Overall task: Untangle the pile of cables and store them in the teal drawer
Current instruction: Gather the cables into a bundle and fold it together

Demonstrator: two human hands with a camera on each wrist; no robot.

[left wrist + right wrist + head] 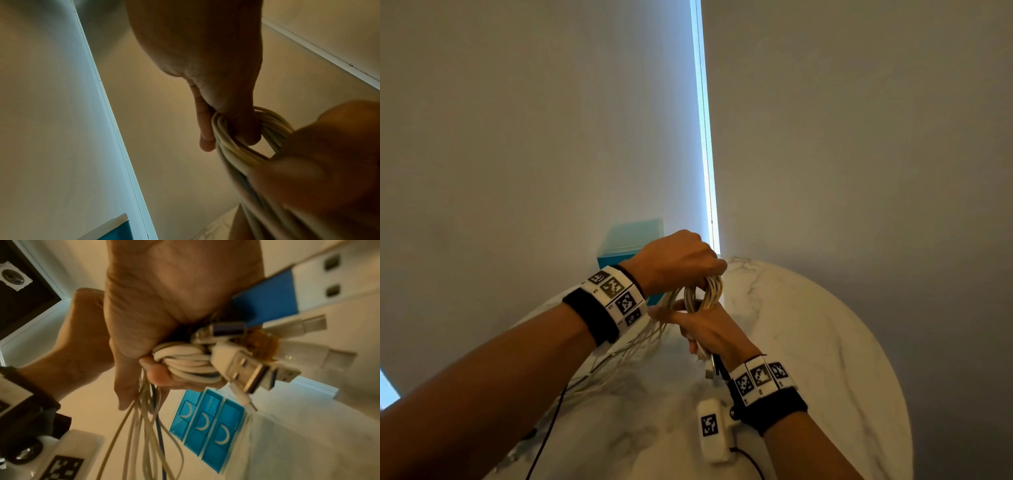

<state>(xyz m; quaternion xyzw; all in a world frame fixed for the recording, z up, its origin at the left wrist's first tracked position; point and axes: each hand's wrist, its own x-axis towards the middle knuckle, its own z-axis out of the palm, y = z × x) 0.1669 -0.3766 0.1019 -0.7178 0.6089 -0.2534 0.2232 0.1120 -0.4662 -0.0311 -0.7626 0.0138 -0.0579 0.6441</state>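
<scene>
A bundle of white cables (709, 291) is held up over the table between both hands. My left hand (702, 281) grips the top of the coiled loop (230, 146) from above, its fingers (205, 129) curled round the strands. My right hand (695, 332) grips the bundle (185, 363) lower down, and several USB plugs (257, 374) stick out of that fist. Loose strands (626, 346) trail down to the left onto the table. The teal drawer unit (630, 240) stands behind my left hand against the wall; its three drawer fronts (207, 423) are all closed.
The round white marble table (808, 342) lies under my hands, its edge curving off to the right. A wall and a window blind with a bead chain (705, 137) stand right behind it. A thin black wire (548, 428) hangs under my left forearm.
</scene>
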